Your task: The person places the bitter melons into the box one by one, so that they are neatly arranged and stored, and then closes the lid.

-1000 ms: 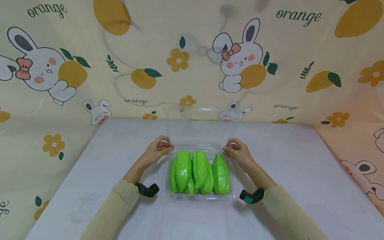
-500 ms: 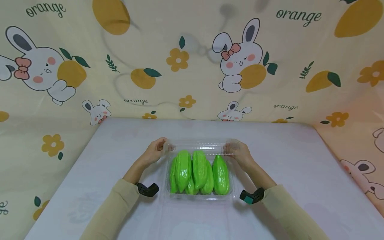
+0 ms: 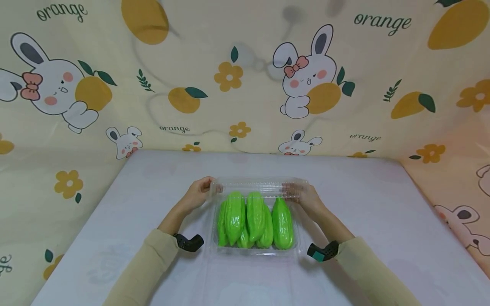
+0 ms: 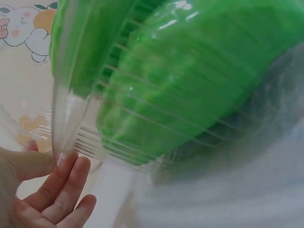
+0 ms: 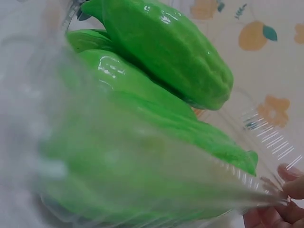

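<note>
Left hand (image 3: 197, 193) and right hand (image 3: 304, 196) each pinch a far corner of the clear lid (image 3: 257, 187), folding it over the green chayotes (image 3: 254, 219) in the tray (image 3: 255, 251) between them; pressing it shut looks next.

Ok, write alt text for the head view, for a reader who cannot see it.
Two hands, the left hand and right hand, each pinch a far corner of the clear plastic hinged lid over a clear plastic clamshell tray of glossy green ridged gourds. The tray sits on a white table before a cream curtain printed with rabbits and oranges.
</note>
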{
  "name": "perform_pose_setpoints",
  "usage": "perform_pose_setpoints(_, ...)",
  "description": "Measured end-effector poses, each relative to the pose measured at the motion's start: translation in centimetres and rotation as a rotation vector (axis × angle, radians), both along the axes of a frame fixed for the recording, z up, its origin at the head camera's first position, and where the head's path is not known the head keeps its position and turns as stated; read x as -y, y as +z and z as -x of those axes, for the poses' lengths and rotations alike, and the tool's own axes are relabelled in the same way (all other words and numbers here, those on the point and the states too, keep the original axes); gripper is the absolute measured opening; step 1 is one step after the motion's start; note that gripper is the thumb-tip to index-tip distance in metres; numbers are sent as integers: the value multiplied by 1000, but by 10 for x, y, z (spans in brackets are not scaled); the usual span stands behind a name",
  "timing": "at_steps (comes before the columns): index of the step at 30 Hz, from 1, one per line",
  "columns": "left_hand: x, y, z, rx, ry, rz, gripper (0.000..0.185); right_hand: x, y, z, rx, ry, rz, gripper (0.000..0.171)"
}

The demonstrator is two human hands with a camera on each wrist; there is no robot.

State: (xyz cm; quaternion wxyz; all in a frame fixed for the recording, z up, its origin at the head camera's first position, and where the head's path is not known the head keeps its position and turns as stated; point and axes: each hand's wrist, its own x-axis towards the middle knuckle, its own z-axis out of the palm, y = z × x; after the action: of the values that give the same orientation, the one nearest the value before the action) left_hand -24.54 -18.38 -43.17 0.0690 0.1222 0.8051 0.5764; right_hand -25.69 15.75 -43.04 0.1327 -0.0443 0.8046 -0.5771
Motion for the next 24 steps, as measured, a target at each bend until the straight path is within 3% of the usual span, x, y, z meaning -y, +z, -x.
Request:
perform_pose_setpoints(3, -1, -2, 2, -6, 20, 23, 19, -3, 1, -3, 17, -15, 38, 41)
perform_pose_setpoints(5, 0, -4, 3, -4, 28, 39, 17, -6, 1, -5, 44, -70, 43, 42)
perform_pose_setpoints(10, 0, -7, 2, -6, 26, 32, 12, -14, 3, -12, 106, -134, 16, 48)
perform_pose_setpoints(16, -1, -5, 1, -2, 21, 5, 13, -19, 8, -27, 140, -97, -12, 61)
perform_pose_setpoints(21, -1, -6, 1, -10, 33, 7, 13, -20, 12, -36, 194, -53, 112, 74)
perform_pose_setpoints(24, -1, -7, 1, -10, 39, 1, 14, -21, 14, -39, 199, -31, 148, 71)
